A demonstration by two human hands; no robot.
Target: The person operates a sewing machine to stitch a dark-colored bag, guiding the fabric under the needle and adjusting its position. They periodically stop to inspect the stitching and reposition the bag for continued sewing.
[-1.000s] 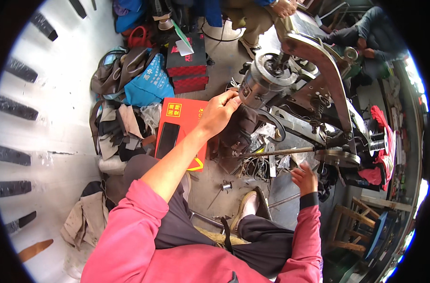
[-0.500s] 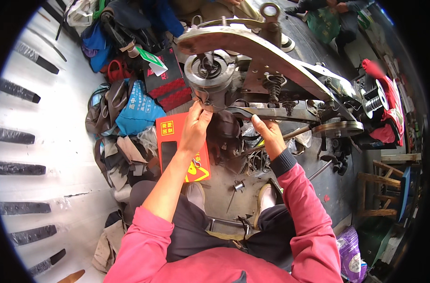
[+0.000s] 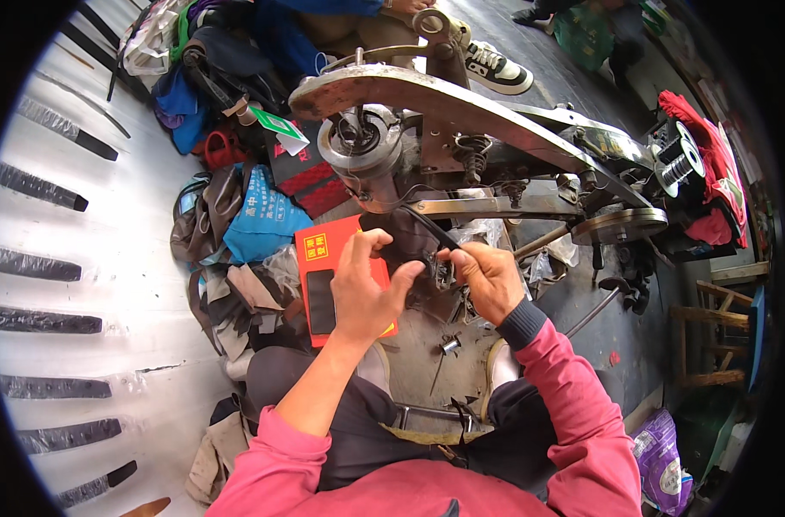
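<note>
Pink sleeves [image 3: 582,405] come up from the lower edge, knees in dark trousers below them. The left hand [image 3: 362,289] is raised with thumb and fingers pinched on the edge of a dark leather piece [image 3: 405,246], which sits just under the head of the stitching machine [image 3: 427,112]. The right hand [image 3: 487,280] is close beside it, fingers closed on a thin dark tool [image 3: 431,228] that slants up toward the machine's arm; the two hands are near each other, not touching. Behind the left hand lies a red box [image 3: 323,250] on the ground. Further left, a heap of bags and scraps with a blue bag [image 3: 263,220]. Beyond, the machine's round head and long worn metal arm run right to a flywheel [image 3: 621,226]. At the far top, a sneaker [image 3: 496,69] of another person.
</note>
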